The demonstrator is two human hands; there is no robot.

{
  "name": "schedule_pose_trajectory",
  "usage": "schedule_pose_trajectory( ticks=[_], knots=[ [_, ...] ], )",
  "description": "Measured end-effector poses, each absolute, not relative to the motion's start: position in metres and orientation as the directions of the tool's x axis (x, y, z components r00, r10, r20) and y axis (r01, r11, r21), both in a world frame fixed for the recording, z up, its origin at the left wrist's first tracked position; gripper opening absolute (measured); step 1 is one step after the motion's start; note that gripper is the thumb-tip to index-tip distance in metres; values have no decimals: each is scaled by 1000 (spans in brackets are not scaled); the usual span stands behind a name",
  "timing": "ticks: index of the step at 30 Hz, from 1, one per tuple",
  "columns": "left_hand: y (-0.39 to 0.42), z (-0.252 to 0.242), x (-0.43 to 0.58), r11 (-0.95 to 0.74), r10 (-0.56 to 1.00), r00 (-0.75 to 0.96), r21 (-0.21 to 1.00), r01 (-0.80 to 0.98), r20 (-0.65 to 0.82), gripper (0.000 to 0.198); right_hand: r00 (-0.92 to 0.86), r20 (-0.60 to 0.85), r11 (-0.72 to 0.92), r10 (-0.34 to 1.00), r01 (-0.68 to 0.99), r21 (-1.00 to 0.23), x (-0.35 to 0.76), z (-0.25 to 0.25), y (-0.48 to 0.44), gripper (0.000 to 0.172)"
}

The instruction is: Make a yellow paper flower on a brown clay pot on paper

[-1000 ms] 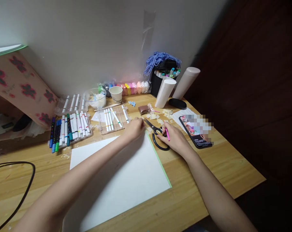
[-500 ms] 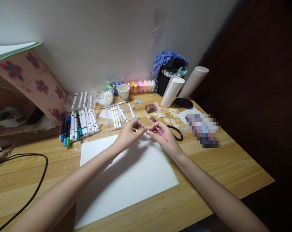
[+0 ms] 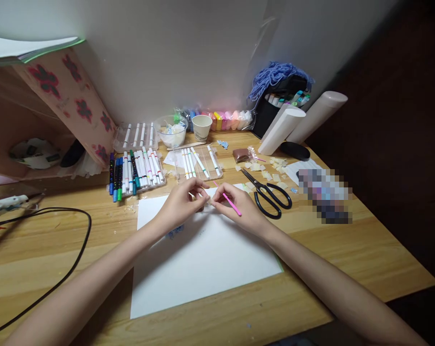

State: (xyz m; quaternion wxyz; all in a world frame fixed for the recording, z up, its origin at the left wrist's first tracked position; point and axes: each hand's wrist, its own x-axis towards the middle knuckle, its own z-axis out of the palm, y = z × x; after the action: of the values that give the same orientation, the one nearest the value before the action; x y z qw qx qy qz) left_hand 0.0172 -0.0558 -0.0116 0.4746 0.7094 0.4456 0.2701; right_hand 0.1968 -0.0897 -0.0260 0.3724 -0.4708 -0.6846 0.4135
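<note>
Above the white paper [image 3: 206, 269], my two hands meet fingertip to fingertip. My left hand [image 3: 183, 202] is closed in a pinch on a small pale piece [image 3: 210, 201], too small to make out well. Against the same piece press the thumb and finger of my right hand [image 3: 241, 206]. A thin pink stick [image 3: 233, 205] is also tucked in my right hand, lying across the fingers. Under my left wrist, a small blue patch [image 3: 176, 231] shows on the paper. Black-handled scissors [image 3: 266, 192] lie right of my right hand.
Behind the paper are cases of markers [image 3: 141, 168], a clear bowl [image 3: 172, 137], a paper cup [image 3: 202, 127] and brown clay [image 3: 241, 154]. Pale scraps [image 3: 278, 163] lie near the scissors. White bottles [image 3: 284, 127] stand at right; a black cable [image 3: 89, 230] loops at left.
The view has shifted, so most desk items sit further right. My hands have come away from the scissors, which now show whole. The blue patch has come into sight.
</note>
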Motion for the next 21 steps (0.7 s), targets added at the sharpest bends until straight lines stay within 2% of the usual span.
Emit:
schedule_pose_trajectory(
  ticks=[5, 9, 14, 17, 19, 21],
  knots=[
    [-67, -22, 6, -248, 900, 434, 865, 436, 39, 17, -304, 101, 219, 947, 383, -898, 191, -31, -93, 7],
    [-73, -25, -4, -260, 920, 386, 839, 478, 65, 15, -222, 101, 177, 970, 353, -919, 189, -39, -93, 8],
    [-76, -31, -15, -228, 930, 364, 848, 478, 45, 14, -167, 88, 118, 982, 180, -977, 188, -51, -93, 25],
    [-76, -36, -18, -239, 924, 380, 852, 465, 51, 15, -194, 115, 147, 974, 160, -976, 188, -56, -95, 33],
    [-74, -39, -21, -244, 922, 382, 852, 464, 57, 16, -210, 106, 143, 972, 169, -975, 187, -57, -97, 26],
    [-72, -41, -25, -242, 922, 383, 852, 464, 53, 17, -216, 89, 126, 972, 164, -978, 185, -58, -99, 11]
  ],
)
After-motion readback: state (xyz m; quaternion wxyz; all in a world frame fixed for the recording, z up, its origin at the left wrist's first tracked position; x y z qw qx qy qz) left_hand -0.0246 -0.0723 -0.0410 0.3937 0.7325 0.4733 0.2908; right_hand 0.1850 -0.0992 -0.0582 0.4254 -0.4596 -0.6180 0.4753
